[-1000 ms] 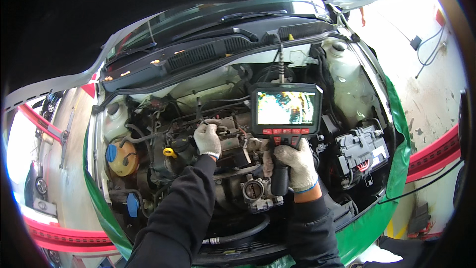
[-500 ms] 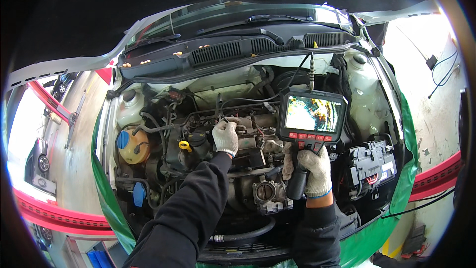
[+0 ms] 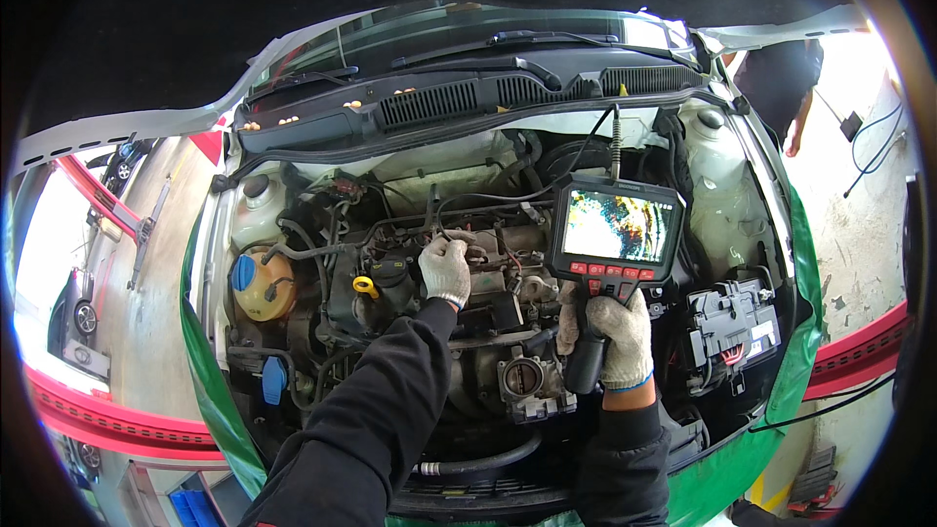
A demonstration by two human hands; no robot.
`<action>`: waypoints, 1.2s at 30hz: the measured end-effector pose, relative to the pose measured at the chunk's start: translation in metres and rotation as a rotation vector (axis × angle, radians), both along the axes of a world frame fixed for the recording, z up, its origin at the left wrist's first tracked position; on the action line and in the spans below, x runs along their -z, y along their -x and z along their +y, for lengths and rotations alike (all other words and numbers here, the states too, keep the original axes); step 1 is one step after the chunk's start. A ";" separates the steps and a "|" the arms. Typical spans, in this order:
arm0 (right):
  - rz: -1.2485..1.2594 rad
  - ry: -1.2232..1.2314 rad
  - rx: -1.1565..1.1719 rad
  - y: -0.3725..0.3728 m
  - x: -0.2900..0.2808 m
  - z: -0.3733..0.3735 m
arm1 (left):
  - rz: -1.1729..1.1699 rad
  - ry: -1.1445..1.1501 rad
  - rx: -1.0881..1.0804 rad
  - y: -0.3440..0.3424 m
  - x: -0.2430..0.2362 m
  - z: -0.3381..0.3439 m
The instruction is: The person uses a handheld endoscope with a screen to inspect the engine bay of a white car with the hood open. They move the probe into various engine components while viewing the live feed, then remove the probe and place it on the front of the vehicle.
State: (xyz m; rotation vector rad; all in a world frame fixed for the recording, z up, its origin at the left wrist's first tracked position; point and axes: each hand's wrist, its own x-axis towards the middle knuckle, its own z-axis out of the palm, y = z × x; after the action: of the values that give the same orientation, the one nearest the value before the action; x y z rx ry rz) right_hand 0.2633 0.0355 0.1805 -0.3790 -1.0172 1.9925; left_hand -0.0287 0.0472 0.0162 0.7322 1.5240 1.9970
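My right hand, in a pale knit glove, is wrapped round the black handle of a borescope. Its lit screen shows a white and dark mottled picture above a row of red buttons. From the top of the borescope a thin black probe cable loops left and down to my left hand. That gloved hand is closed over the middle of the engine, fingers pinched around the cable; the tip is hidden. Left of it sit a yellow dipstick ring and a black oil cap.
A coolant tank with a blue cap stands at the left. A throttle body lies below, and a grey fuse box at the right. Green fender covers line the bay; red lift arms flank it. Another person stands far right.
Another person has come into view at the far right, beside the car. Both my hands and the borescope keep nearly the same place; the picture on its screen has shifted slightly.
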 end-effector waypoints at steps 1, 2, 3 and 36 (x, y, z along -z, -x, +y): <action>0.014 -0.006 -0.014 0.000 0.000 0.000 | 0.017 0.022 -0.016 0.000 0.000 0.000; 0.002 -0.004 -0.004 0.000 0.000 0.000 | 0.026 0.027 -0.023 0.001 -0.001 0.001; 0.002 -0.004 -0.004 0.000 0.000 0.000 | 0.018 0.049 -0.028 0.001 -0.001 0.001; 0.018 0.024 0.004 0.000 0.001 -0.001 | -0.049 -0.015 0.008 -0.002 -0.001 0.001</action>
State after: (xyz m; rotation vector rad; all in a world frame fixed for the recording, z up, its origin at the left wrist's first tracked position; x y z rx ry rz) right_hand 0.2630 0.0349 0.1791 -0.3760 -0.9812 2.0024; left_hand -0.0271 0.0478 0.0176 0.6896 1.4774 2.0082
